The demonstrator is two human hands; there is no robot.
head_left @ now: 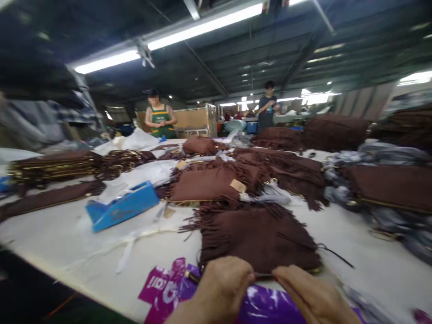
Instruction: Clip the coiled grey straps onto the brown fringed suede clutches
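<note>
A dark brown fringed bag [259, 238] lies flat on the table in front of me, fringe spread along its left and far sides. At its near edge my left hand [224, 285] is closed, fingers curled at the zipper side. My right hand [310, 288] is closed on the same edge, a little to the right, its fingertips pointing toward the left hand. Most of the fingers on both hands are hidden from above. Under and around my wrists lies a shiny purple plastic bag [270, 303], with a magenta printed part at the left.
A blue tape dispenser [123, 207] stands to the left. Beyond lie more brown bags [205, 184], one with a tan tag [238, 185]. Stacked brown pieces [56, 168] sit at the far left; wrapped bags [394, 184] are at the right. Two people stand behind the table.
</note>
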